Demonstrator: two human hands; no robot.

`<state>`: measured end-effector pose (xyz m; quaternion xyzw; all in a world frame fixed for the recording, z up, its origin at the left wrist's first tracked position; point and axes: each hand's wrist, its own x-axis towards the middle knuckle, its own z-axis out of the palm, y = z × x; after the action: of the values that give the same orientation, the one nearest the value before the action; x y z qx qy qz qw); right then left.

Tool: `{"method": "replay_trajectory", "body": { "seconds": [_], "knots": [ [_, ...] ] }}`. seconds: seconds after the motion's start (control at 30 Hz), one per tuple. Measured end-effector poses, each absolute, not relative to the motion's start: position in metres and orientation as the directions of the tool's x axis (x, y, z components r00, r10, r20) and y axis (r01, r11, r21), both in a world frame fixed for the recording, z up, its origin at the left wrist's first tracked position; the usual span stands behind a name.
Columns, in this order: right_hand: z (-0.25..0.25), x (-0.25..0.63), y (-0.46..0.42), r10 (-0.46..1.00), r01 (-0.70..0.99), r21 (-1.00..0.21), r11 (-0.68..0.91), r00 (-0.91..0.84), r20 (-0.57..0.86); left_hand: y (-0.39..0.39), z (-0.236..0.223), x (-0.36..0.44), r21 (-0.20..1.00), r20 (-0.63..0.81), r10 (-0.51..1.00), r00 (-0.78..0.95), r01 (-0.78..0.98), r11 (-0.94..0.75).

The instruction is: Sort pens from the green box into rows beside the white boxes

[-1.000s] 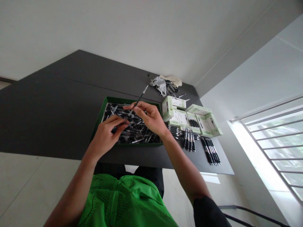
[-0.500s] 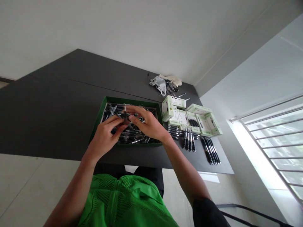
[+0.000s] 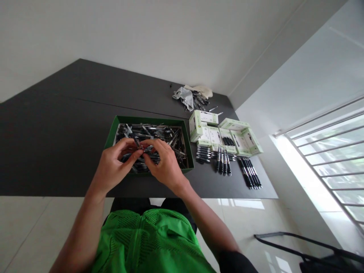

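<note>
Over the green box (image 3: 187,151), my left hand (image 3: 116,161) is closed on a pen (image 3: 135,139) with a clear upper part, which slants up and to the left. My right hand (image 3: 163,163) meets it, thumb and fingers pinched at the pen's lower end; the fingers partly hide that end. Beneath both hands, the box holds a jumble of loose pens and pen parts (image 3: 153,131), dark and clear.
Right of the box stand light green and white cartons (image 3: 196,127), one holding pens. In front lie pens in rows (image 3: 223,161) and another group (image 3: 250,172). Behind, a grey cloth (image 3: 184,98) and a beige cloth (image 3: 201,90) lie by more pens (image 3: 200,100).
Both hands have moved slightly left and nearer to me. The pen has tipped from upright to leaning left, and the right fingers have come down to its lower end. The view has shifted slightly.
</note>
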<state>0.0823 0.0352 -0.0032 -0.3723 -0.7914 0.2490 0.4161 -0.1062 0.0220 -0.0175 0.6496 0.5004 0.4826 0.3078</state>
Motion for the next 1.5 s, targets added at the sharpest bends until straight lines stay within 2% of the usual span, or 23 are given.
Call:
{"method": "replay_trajectory", "body": {
  "seconds": [0.13,0.27,0.5,0.73,0.93,1.03,1.23,1.37,1.5],
  "knots": [
    [-0.005,0.079,0.028,0.825,0.589,-0.581,0.562,-0.349,0.445,0.023,-0.016,-0.105,0.897,0.344,0.938,0.049,0.279,-0.344],
    [-0.009,0.073,0.022,0.83,0.646,-0.531,0.549,-0.344,0.439,0.022,-0.016,-0.106,0.903,0.353,0.935,0.025,0.253,-0.347],
    [-0.01,0.071,0.018,0.83,0.608,-0.575,0.548,-0.307,0.466,0.02,-0.017,-0.108,0.92,0.314,0.949,0.008,0.243,-0.307],
    [-0.005,0.085,0.019,0.844,0.579,-0.636,0.51,-0.193,0.501,0.018,-0.017,-0.107,0.925,0.273,0.956,0.106,0.244,-0.291],
    [0.007,0.126,0.015,0.822,0.626,-0.631,0.459,-0.03,0.568,0.016,-0.015,-0.109,0.9,0.335,0.939,0.083,0.266,-0.345],
    [0.004,0.17,0.012,0.805,0.712,-0.606,0.355,0.098,0.586,0.014,-0.011,-0.111,0.872,0.366,0.927,0.082,0.318,-0.372],
    [-0.03,0.278,-0.002,0.748,0.842,-0.538,-0.033,0.378,0.545,0.013,-0.009,-0.11,0.847,0.389,0.917,0.088,0.358,-0.393],
    [-0.051,0.333,-0.014,0.742,0.838,-0.47,-0.276,0.497,0.45,0.012,-0.007,-0.109,0.813,0.396,0.912,0.106,0.421,-0.402],
    [-0.064,0.361,-0.021,0.759,0.788,-0.423,-0.448,0.585,0.287,0.009,-0.002,-0.11,0.781,0.386,0.914,0.126,0.482,-0.396]
  ]
}}
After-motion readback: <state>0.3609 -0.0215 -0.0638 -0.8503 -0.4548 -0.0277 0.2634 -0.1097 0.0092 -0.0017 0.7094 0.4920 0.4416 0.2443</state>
